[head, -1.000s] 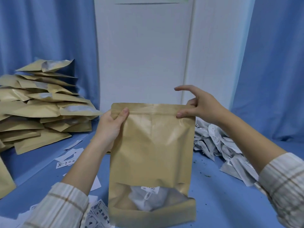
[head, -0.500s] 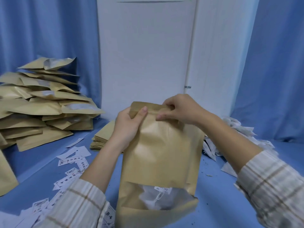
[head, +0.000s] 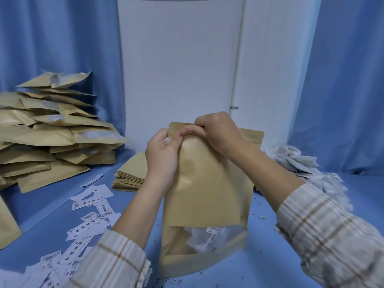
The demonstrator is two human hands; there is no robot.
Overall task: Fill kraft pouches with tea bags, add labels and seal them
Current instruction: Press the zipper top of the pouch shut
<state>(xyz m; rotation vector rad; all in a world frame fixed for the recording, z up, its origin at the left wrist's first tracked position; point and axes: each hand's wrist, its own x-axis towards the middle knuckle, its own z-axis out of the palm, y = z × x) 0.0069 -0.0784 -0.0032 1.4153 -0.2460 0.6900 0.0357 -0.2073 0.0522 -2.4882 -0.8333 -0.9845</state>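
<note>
Sealing is the step in hand, as I judge it: the kraft pouch stands upright on the blue bench at the centre of the view, tea bags showing through its clear window near the base, and both hands pinch its top strip at the pouch's 11 o'clock corner. The left hand grips the left edge between thumb and fingers; the right hand is curled over the top, its thumb pressing the strip from the front. The far right of the strip looks not yet pressed, so the next move probably calls for running the pinch along toward 3 o'clock with even pressure while the pouch is steadied. Whether a label is already on it I cannot tell. At 9 o'clock lies a heap of filled pouches; at 10 o'clock, just behind the left hand, a flat stack of empty pouches; at 7 o'clock loose labels are scattered; at 3 o'clock a pile of loose tea bags. Crumbs of tea dot the bench near the pouch; nothing stands in the way of the strip itself
</note>
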